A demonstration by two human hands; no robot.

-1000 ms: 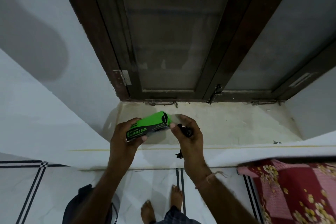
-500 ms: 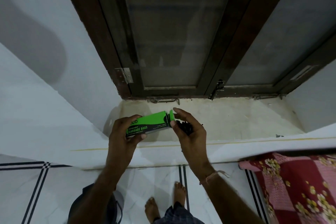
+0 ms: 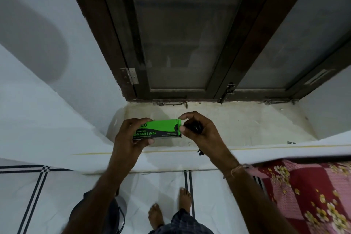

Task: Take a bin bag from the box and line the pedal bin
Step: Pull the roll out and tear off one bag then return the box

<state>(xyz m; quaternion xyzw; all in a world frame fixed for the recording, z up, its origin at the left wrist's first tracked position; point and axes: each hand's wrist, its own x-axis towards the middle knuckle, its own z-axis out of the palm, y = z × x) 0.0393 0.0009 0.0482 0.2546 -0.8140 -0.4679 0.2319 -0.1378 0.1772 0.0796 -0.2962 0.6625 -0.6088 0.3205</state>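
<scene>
Hands: left hand grips one green box; right hand clutches one black bag, fingertips at the box end.

Head view — steeply down, seemingly close.

Matt card box; dark wood door; glossy floor tiles

Both forearms bare, no sleeves visible. Left hand has nothing on it. Right hand: thin tan thread tied round the wrist, loose end sticking out. Dark checked cloth at the legs. Feet bare, no footwear.
</scene>
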